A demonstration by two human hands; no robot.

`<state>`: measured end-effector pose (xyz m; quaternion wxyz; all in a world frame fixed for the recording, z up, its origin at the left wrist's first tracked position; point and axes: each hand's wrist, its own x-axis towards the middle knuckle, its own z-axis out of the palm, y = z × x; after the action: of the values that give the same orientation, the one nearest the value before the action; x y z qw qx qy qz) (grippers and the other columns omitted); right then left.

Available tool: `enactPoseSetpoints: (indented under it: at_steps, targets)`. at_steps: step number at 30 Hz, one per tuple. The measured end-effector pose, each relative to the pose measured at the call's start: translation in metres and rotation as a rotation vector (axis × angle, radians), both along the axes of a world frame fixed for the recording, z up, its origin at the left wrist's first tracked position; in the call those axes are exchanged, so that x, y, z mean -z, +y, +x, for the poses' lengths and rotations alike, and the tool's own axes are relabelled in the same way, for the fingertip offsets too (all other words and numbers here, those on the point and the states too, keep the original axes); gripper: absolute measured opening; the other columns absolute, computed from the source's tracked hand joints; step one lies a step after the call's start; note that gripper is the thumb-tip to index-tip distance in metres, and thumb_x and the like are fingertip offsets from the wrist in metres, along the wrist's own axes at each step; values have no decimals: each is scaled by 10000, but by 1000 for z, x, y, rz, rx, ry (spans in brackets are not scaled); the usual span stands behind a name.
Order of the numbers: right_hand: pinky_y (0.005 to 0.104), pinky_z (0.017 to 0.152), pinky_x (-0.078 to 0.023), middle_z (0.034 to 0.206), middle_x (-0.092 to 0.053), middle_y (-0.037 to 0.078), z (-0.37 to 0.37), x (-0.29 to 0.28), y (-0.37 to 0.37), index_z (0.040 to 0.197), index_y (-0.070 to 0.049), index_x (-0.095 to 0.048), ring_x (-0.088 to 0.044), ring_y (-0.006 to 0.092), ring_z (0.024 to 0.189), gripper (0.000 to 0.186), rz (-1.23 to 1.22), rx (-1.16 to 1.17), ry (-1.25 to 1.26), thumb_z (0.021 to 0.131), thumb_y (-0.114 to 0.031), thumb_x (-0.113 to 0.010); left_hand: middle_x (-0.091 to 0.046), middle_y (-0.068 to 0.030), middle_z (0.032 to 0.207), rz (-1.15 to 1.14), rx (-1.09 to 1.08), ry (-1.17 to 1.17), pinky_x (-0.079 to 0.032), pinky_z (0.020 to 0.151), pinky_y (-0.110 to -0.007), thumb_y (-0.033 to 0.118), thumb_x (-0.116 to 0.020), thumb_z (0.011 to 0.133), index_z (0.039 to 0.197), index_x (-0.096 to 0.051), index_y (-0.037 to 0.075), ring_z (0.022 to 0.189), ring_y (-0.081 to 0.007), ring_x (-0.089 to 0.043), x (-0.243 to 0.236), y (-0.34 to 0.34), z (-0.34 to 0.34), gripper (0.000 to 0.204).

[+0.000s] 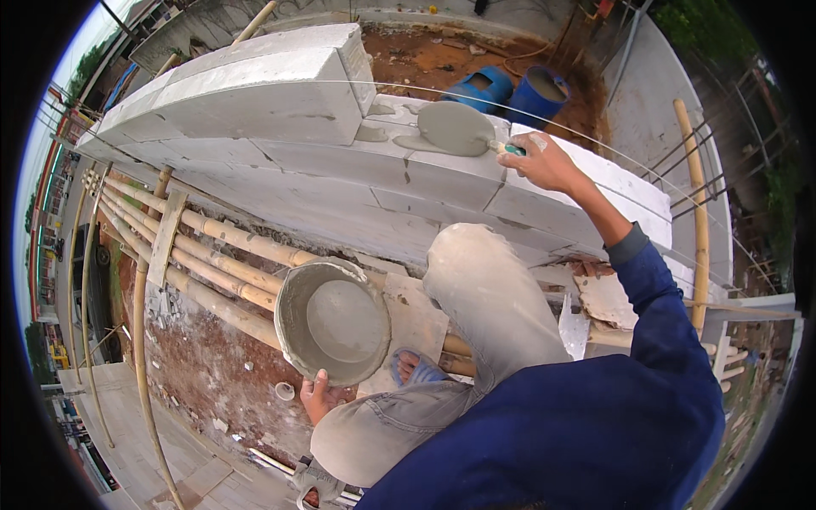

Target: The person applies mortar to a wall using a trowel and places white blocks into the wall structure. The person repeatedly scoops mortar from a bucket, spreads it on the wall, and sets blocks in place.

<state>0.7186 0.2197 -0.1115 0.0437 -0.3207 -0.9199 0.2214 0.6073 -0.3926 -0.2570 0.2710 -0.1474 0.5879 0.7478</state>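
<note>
Right hand (546,163) has its grip wrapped around the green handle (514,150) of a round, grey-coated trowel (455,127), atop a white block wall (331,166) beside grey mortar (371,133). Left hand (318,396) holds the rim of a round, grey-smeared bucket (297,327); keeping it steady and the blade level would likely give an even spread.
</note>
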Motion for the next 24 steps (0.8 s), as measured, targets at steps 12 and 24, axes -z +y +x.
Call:
enactPoseSetpoints:
  at_steps: [12,24]
  targets:
    - [462,846,-596,1091,-773,208,171,16,-11,1215,-43,-721,-742,401,956,387,355,113,155,969,-341,-723,-662,-168,1272,-264,120,-7,-612,857,-425,304,-820,969,1395,-523,12,1053,-277,-702,22,-25,-16,596]
    - [431,829,-605,1067,-771,179,264,31,-12,1227,-57,-690,-745,381,879,360,395,245,185,933,-226,-809,-704,-117,1154,-335,150,59,-572,813,-358,350,-828,964,1312,-597,3,965,-206,-689,42,-32,-34,542]
